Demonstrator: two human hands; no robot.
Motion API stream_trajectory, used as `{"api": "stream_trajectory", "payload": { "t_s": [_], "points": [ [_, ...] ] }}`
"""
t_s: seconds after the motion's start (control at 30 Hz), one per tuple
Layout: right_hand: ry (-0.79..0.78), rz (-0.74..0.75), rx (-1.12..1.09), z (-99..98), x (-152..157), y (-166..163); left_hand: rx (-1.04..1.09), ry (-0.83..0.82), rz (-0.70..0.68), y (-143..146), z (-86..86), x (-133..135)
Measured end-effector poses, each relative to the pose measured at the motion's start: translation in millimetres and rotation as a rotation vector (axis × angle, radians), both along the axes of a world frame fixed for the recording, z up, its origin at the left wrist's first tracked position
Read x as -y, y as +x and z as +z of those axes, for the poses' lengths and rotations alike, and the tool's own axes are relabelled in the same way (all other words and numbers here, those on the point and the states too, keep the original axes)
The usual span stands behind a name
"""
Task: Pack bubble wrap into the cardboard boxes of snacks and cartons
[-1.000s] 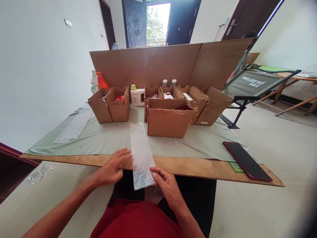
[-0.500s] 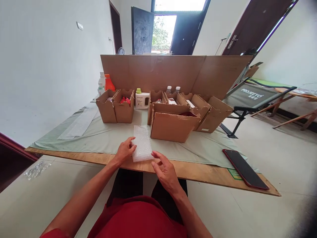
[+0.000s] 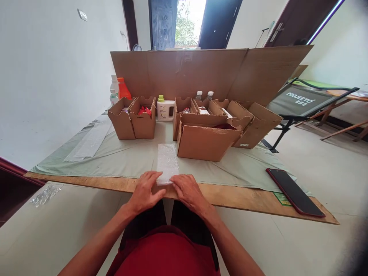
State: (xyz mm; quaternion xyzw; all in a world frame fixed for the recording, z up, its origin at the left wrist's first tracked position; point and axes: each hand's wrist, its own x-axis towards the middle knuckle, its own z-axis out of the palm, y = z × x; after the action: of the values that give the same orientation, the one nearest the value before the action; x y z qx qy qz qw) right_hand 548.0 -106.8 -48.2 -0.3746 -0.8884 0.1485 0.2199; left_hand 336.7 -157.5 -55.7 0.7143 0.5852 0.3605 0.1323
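Nearest the camera, the left hand [image 3: 145,192] and the right hand [image 3: 186,190] lie palm down side by side at the front edge of the wooden-board bench [image 3: 230,195], fingers flattened rather than curled, each pressing on the near end of a short folded strip of clear bubble wrap [image 3: 167,163]; neither grip is closed around it, both are open and flat on its surface. The bubble wrap is pale, translucent and dimpled, a narrow rectangle running away from the person, its near end under the fingertips at the seam between bare wood and the light green cloth [image 3: 126,159] that covers the bench, its far end just beside the front corner of a large open brown cardboard box [image 3: 205,142]. To the right, near the bench edge and well apart from the hands, lies a dark smartphone with a red rim [image 3: 294,191]. Farther left on the cloth rests a long flat sheet of clear plastic [image 3: 89,141]. Behind stands a row of small open cardboard boxes [image 3: 133,122], a white bottle with a green cap [image 3: 165,109] between them, and an orange-capped bottle [image 3: 123,89] at the left. A tall folded cardboard screen [image 3: 201,73] closes the back.
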Motion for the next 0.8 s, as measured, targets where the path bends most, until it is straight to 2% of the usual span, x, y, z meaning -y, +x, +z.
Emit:
{"api": "stream_trajectory", "payload": {
  "t_s": [0.07, 0.13, 0.27, 0.37, 0.5, 0.63, 0.7, 0.8],
  "points": [
    [0.004, -0.001, 0.008, 3.5, -0.4, 0.2, 0.006, -0.012, -0.007, 2.5, -2.0, 14.0],
    [0.023, -0.040, 0.004, 7.0, -0.3, 0.0, 0.016, -0.028, 0.033, 3.1, -5.9, 14.1],
    [0.115, -0.163, -0.024, 11.7, 7.5, -0.3, 0.019, -0.025, 0.130, 0.4, -14.0, -9.0],
    [0.143, -0.107, -0.007, 8.5, 14.7, -2.3, 0.008, 0.023, 0.164, 0.2, -15.9, -17.6],
    [0.121, -0.046, 0.021, -0.2, 13.6, -5.3, 0.001, 0.088, 0.102, 0.8, -12.7, 0.2],
    [0.078, -0.037, 0.004, -1.6, 12.3, -1.2, 0.021, 0.071, 0.022, -2.3, -10.3, 21.7],
    [0.064, -0.064, -0.010, 0.4, 14.8, 1.5, 0.043, 0.047, 0.041, -2.9, -10.1, 20.8],
    [0.079, -0.149, -0.037, 4.8, 20.9, 2.9, 0.086, 0.016, 0.094, -1.0, -9.2, 4.1]
  ]
}}
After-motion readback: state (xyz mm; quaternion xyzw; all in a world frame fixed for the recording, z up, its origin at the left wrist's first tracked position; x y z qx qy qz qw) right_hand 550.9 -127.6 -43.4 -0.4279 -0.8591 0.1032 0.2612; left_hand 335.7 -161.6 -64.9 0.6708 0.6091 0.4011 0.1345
